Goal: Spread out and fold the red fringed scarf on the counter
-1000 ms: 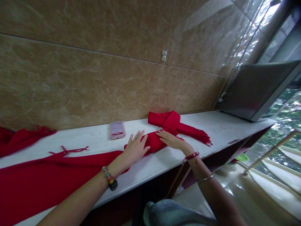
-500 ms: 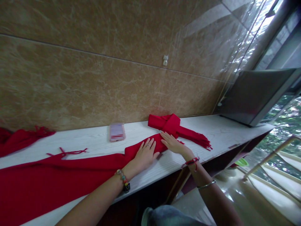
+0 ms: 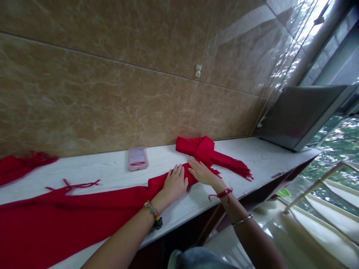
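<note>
A long red scarf [image 3: 78,216] lies across the white counter, wide at the left and folded into a narrow strip at its right end. On that strip my left hand [image 3: 175,183] rests flat, palm down, fingers stretched out. Just to its right, my right hand [image 3: 202,172] also lies flat on the folded cloth with its fingers extended. A bit of fringe shows beyond my right hand. Behind it sits a second red scarf [image 3: 204,149], folded and crossed over itself, its fringed tail pointing right.
Against the tiled wall [image 3: 112,93] stands the white counter [image 3: 101,164]. A small pinkish packet [image 3: 137,158] lies near the wall. More red fringed cloth [image 3: 25,164] is at the far left. A grey box-like appliance [image 3: 303,116] stands at the right end, beside a railing [image 3: 314,183].
My right hand has shifted slightly left, closer to my left hand, on the folded strip. More fringe shows beside it. The view has moved a little.
</note>
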`<state>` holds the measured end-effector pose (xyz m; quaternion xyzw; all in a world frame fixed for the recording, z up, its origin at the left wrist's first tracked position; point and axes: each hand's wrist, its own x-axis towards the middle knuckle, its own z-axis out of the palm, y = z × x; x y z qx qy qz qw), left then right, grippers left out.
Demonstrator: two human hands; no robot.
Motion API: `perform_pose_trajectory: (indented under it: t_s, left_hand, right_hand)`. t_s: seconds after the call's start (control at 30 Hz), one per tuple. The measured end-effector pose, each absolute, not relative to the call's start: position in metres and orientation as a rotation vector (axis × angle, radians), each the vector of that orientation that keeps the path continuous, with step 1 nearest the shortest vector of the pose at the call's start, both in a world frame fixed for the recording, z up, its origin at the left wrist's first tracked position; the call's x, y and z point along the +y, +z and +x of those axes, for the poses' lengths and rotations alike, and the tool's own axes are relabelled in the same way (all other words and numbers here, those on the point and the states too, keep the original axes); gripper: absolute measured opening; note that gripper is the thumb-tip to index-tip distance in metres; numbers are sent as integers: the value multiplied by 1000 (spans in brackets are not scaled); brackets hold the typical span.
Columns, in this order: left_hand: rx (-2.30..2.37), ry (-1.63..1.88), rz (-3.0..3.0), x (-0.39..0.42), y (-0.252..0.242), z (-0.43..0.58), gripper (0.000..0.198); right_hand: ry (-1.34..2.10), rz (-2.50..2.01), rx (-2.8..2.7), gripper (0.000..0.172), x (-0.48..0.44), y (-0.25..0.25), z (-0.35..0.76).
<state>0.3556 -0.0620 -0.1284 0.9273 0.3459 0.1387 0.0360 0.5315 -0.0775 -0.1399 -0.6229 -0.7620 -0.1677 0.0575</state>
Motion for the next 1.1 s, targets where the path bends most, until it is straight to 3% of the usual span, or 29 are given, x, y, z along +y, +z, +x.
perform_pose_trajectory:
  t_s: [0.33,0.77,0.93,1.1]
  left_hand:
    - [1058,512,2810,-62,-131,354,52]
    - [1039,444,2798,-66,-126,339,57]
    - [1133,364,2844,-70,-100,288,64]
    - [1272,275,2789,-36,-75,196,56]
  right_hand:
    - [-505,-1918,-2154,46,-80,-116,528]
    - [-605,-1887,-2347,39,-77,-140,536]
    - [-473,-1958,-2196,42,-77,-121,532]
    - [-403,-1729,-2093,48,-77,-90,486]
